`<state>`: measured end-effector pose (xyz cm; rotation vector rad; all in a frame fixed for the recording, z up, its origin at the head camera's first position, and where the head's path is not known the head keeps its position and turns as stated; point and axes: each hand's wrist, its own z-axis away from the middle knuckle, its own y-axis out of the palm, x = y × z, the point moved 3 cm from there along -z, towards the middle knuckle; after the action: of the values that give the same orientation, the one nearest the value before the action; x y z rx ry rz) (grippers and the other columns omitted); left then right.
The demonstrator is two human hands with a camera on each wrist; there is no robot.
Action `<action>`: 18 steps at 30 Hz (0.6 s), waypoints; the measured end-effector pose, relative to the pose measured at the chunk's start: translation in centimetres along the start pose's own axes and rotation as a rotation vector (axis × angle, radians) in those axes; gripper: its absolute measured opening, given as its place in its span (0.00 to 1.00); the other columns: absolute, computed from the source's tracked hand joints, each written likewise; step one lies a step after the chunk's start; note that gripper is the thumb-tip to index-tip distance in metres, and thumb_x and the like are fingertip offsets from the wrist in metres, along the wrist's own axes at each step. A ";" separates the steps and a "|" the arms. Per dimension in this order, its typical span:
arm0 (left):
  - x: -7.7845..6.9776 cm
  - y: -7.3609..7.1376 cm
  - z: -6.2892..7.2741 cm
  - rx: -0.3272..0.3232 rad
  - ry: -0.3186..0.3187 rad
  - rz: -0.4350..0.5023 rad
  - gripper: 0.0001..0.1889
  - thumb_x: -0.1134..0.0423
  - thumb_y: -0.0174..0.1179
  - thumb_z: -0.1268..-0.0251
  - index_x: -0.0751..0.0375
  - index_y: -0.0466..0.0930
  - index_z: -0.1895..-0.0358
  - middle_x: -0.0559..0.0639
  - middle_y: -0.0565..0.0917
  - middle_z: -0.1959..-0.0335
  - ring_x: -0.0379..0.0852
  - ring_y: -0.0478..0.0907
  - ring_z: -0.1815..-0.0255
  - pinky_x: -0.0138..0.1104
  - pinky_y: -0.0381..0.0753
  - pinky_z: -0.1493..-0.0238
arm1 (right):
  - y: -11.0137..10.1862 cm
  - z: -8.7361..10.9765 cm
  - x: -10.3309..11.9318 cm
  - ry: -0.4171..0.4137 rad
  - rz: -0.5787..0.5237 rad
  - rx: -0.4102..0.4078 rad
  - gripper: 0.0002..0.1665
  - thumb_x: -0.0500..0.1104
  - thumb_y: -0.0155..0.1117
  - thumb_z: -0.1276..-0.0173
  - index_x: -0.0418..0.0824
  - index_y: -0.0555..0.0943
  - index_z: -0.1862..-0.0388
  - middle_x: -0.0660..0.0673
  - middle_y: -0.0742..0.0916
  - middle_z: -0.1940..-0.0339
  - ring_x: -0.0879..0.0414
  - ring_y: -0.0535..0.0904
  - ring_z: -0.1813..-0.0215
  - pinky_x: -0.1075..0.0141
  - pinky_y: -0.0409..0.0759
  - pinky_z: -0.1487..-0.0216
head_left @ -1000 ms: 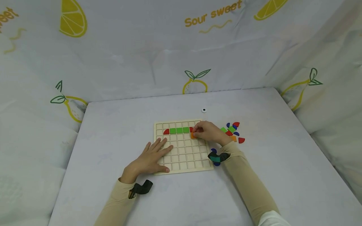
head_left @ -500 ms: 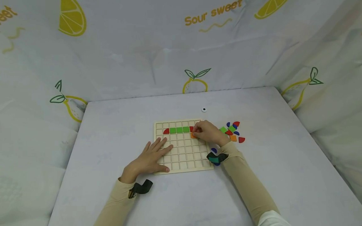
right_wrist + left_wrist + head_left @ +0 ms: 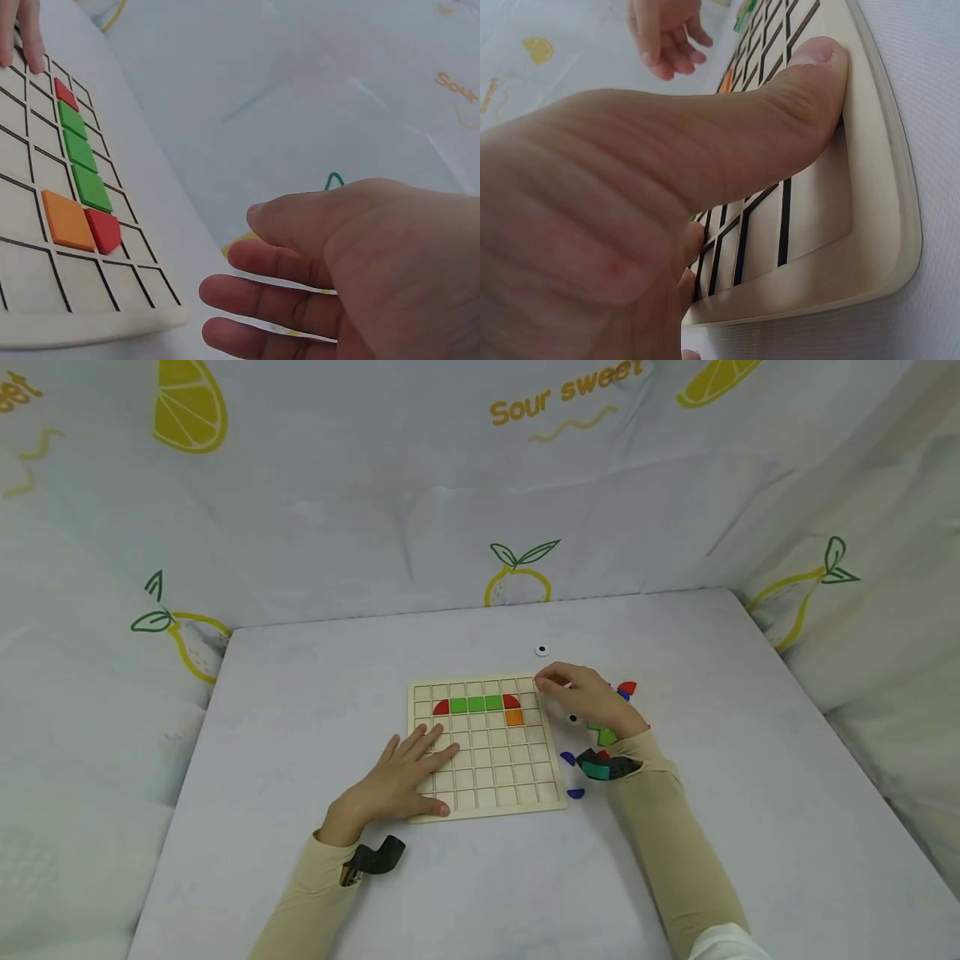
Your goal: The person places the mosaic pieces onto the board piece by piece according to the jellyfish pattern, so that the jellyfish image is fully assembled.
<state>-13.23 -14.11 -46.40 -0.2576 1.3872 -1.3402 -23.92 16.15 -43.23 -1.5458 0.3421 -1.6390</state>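
In the head view my left hand [image 3: 393,785] lies spread on the lower left of a pale wooden grid board [image 3: 487,768]. Its thumb presses the board's frame in the left wrist view. A row on the board runs from a red quarter-round piece [image 3: 441,707] through green squares [image 3: 476,704] to another red quarter-round piece [image 3: 511,702]. Below that last one an orange square [image 3: 514,717] sits in a cell. My right hand [image 3: 588,693] hovers off the board's upper right corner; its fingers are loosely bent and hold nothing in the right wrist view [image 3: 300,292].
Right of the board lie loose pieces, partly under my right hand and wrist: green squares [image 3: 606,737], a red piece [image 3: 627,687] and blue half-rounds [image 3: 575,793]. One eye disc [image 3: 542,650] lies behind the board, another eye disc [image 3: 573,719] beside it.
My right hand has let go of the orange square and moved right and back, off the board. That uncovers the square and an eye disc. The left hand stays put.
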 end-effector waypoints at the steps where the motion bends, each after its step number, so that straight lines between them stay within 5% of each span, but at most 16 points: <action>1: 0.0 0.0 0.0 0.001 -0.001 -0.001 0.48 0.46 0.71 0.41 0.49 0.58 0.20 0.56 0.44 0.14 0.60 0.34 0.14 0.63 0.33 0.19 | -0.4 0.2 -0.2 0.006 0.000 -0.004 0.24 0.57 0.52 0.20 0.44 0.80 0.38 0.43 0.85 0.44 0.46 0.77 0.42 0.50 0.79 0.43; 18: -0.1 0.1 -0.2 0.014 -0.014 -0.010 0.48 0.46 0.71 0.41 0.48 0.57 0.19 0.55 0.43 0.14 0.60 0.34 0.14 0.62 0.32 0.18 | -3.3 2.1 -4.0 0.120 0.049 0.089 0.21 0.46 0.53 0.21 0.38 0.79 0.37 0.35 0.84 0.40 0.46 0.81 0.48 0.52 0.82 0.42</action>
<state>-13.31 -13.93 -46.49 -0.2649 1.3665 -1.3536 -23.64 21.77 -43.25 -1.3667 0.3639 -1.6900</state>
